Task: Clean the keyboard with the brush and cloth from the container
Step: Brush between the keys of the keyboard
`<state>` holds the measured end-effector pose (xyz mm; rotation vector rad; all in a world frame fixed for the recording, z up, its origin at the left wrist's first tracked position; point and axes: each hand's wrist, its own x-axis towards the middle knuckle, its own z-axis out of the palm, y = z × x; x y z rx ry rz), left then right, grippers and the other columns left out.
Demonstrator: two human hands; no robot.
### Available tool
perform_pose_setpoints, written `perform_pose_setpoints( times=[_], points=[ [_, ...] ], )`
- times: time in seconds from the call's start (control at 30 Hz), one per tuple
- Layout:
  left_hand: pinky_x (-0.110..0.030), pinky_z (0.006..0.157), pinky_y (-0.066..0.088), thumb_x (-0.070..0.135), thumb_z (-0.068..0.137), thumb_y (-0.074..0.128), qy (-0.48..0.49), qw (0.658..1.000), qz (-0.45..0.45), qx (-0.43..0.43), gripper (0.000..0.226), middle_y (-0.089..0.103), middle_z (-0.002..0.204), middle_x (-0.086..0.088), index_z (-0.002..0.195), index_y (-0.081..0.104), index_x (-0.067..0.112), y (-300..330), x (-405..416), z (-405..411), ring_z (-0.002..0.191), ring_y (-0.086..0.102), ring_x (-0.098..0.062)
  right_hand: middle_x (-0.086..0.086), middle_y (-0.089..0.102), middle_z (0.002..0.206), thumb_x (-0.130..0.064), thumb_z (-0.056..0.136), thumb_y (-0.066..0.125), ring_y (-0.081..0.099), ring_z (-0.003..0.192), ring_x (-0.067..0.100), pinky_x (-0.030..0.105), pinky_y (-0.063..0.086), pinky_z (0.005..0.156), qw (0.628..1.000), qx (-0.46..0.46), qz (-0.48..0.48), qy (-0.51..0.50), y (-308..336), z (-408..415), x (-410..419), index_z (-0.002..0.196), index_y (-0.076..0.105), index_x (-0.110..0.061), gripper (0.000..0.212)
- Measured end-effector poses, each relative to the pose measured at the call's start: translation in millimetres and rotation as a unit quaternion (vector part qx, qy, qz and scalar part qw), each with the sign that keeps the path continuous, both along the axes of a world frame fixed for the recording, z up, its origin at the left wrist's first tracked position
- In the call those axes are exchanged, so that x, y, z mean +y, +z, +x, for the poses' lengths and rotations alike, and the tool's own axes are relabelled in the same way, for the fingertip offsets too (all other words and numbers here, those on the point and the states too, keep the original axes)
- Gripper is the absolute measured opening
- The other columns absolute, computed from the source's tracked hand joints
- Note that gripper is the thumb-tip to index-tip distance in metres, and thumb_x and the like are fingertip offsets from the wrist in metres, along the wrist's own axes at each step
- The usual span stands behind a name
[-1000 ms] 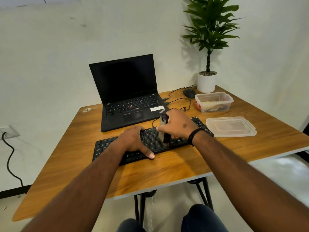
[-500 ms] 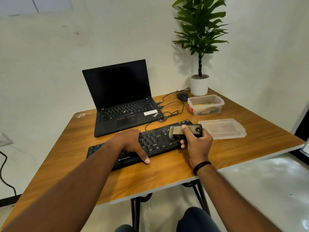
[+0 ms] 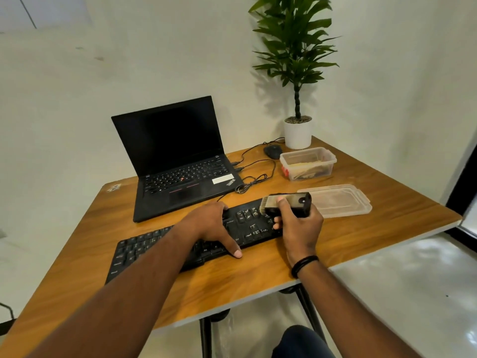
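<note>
Your left hand (image 3: 206,226) lies palm-down on the middle of the black keyboard (image 3: 160,248), fingers loosely spread over the keys, thumb reaching to the near edge; the keyboard runs slantwise across the wooden table (image 3: 258,270), in front of the open laptop (image 3: 175,161). Your right hand (image 3: 300,227) wraps shut around the brush (image 3: 286,204), held level with its bristles on the keyboard's right end. Further right: clear lid (image 3: 338,200), flat on the table; open container (image 3: 308,163) behind it, pale material inside, not identifiable.
</note>
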<state>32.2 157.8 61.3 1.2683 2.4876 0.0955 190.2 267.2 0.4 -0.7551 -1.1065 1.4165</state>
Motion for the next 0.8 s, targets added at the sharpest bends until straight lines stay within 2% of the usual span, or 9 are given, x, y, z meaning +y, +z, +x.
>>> perform_pose_setpoints(
  times=[0.07, 0.17, 0.33, 0.47, 0.53, 0.63, 0.7, 0.77, 0.8],
  points=[
    [-0.042, 0.105, 0.046, 0.064, 0.036, 0.095, 0.002, 1.000, 0.002, 0.005, 0.133, 0.046, 0.145, 0.003, 0.148, 0.038, 0.022, -1, -1, 0, 0.128, 0.048, -0.021, 0.006, 0.071, 0.069, -0.014, 0.086, 0.074, 0.067, 0.054, 0.021, 0.033, 0.056, 0.048, 0.997, -0.048, 0.066, 0.015, 4, -1, -2, 0.078, 0.068, -0.012, 0.010],
    [-0.042, 0.102, 0.048, 0.063, 0.035, 0.096, 0.007, 1.000, -0.004, 0.015, 0.121, 0.050, 0.136, 0.004, 0.138, 0.046, 0.023, 0, 2, 1, 0.120, 0.050, -0.020, 0.003, 0.069, 0.063, -0.019, 0.087, 0.073, 0.066, 0.049, 0.014, 0.025, 0.052, 0.045, 0.972, -0.153, 0.154, 0.093, 16, -8, 0, 0.078, 0.067, -0.011, 0.014],
    [-0.044, 0.098, 0.051, 0.059, 0.037, 0.097, 0.015, 1.000, -0.011, 0.011, 0.115, 0.052, 0.133, 0.002, 0.135, 0.050, 0.020, -1, 4, 2, 0.117, 0.053, -0.021, -0.003, 0.066, 0.066, -0.029, 0.085, 0.071, 0.065, 0.061, 0.012, 0.025, 0.054, 0.055, 0.889, -0.287, 0.322, 0.152, 45, -35, 12, 0.075, 0.066, -0.017, 0.016],
    [-0.043, 0.102, 0.049, 0.059, 0.039, 0.097, 0.019, 1.000, -0.009, 0.009, 0.128, 0.048, 0.143, 0.000, 0.147, 0.042, 0.017, 0, 3, 2, 0.127, 0.050, -0.023, -0.006, 0.055, 0.058, -0.026, 0.083, 0.068, 0.053, 0.055, 0.008, 0.023, 0.040, 0.052, 0.791, -0.411, 0.388, 0.232, 57, -62, 23, 0.062, 0.054, -0.020, 0.026],
    [-0.043, 0.104, 0.048, 0.059, 0.040, 0.096, 0.020, 1.000, -0.014, 0.008, 0.132, 0.045, 0.146, -0.001, 0.151, 0.038, 0.017, 0, 2, 3, 0.130, 0.048, -0.025, -0.005, 0.057, 0.061, -0.029, 0.083, 0.067, 0.054, 0.058, 0.012, 0.024, 0.039, 0.053, 0.790, -0.422, 0.391, 0.212, 60, -72, 29, 0.064, 0.055, -0.020, 0.024],
    [-0.045, 0.103, 0.048, 0.059, 0.039, 0.096, 0.022, 1.000, -0.017, 0.001, 0.133, 0.046, 0.147, -0.001, 0.151, 0.038, 0.017, -1, 3, 3, 0.131, 0.048, -0.026, 0.005, 0.062, 0.061, -0.030, 0.080, 0.068, 0.055, 0.054, 0.016, 0.036, 0.047, 0.051, 0.798, -0.405, 0.380, 0.234, 68, -75, 33, 0.067, 0.062, -0.008, 0.026],
    [-0.046, 0.103, 0.049, 0.057, 0.039, 0.097, 0.024, 1.000, -0.015, -0.002, 0.131, 0.048, 0.147, -0.002, 0.150, 0.039, 0.017, 1, 3, 3, 0.131, 0.049, -0.026, 0.009, 0.066, 0.067, -0.029, 0.080, 0.071, 0.058, 0.056, 0.018, 0.036, 0.052, 0.055, 0.764, -0.438, 0.392, 0.267, 69, -76, 29, 0.076, 0.066, -0.002, 0.028],
    [-0.045, 0.103, 0.049, 0.057, 0.040, 0.097, 0.020, 1.000, -0.022, -0.001, 0.130, 0.048, 0.147, -0.003, 0.150, 0.039, 0.017, 3, 4, 3, 0.131, 0.049, -0.026, 0.006, 0.065, 0.069, -0.031, 0.082, 0.069, 0.060, 0.062, 0.020, 0.034, 0.049, 0.054, 0.746, -0.461, 0.419, 0.236, 64, -79, 27, 0.074, 0.065, -0.008, 0.025],
    [-0.045, 0.103, 0.049, 0.057, 0.040, 0.097, 0.018, 1.000, -0.025, 0.000, 0.131, 0.047, 0.147, -0.002, 0.150, 0.038, 0.017, 2, 4, 4, 0.131, 0.049, -0.026, 0.002, 0.062, 0.067, -0.031, 0.084, 0.067, 0.059, 0.063, 0.020, 0.031, 0.045, 0.053, 0.756, -0.453, 0.423, 0.211, 62, -80, 27, 0.071, 0.062, -0.012, 0.023]
  ],
)
